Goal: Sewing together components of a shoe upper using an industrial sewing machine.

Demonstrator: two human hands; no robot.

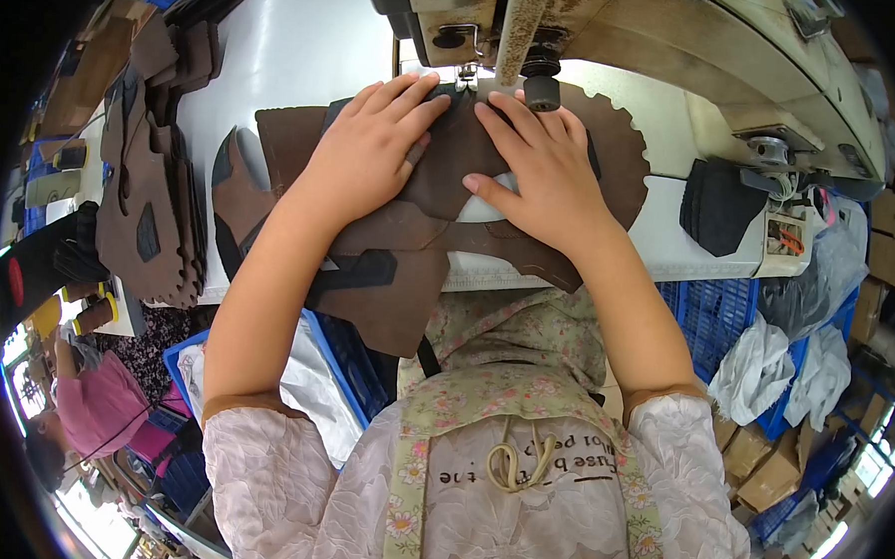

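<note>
Brown leather pieces [395, 227] with black backing patches lie under the sewing machine [459, 20], and one flap hangs over the table's front edge. The presser foot [465, 75] stands over the leather between my two hands. My left hand [379, 137] lies flat on the leather left of the foot, fingers stretched forward, a ring on one finger. To the right of the foot, my right hand [538, 159] presses the leather with fingers spread and thumb out. The scalloped edge of a brown piece [623, 152] shows beyond my right hand.
Stacked brown leather pieces [142, 196] lie at the table's left, and a pile of black pieces [715, 206] at the right. Blue crates [706, 316] and white plastic bags [758, 368] are below on the right. A person in pink [102, 404] sits at the far left.
</note>
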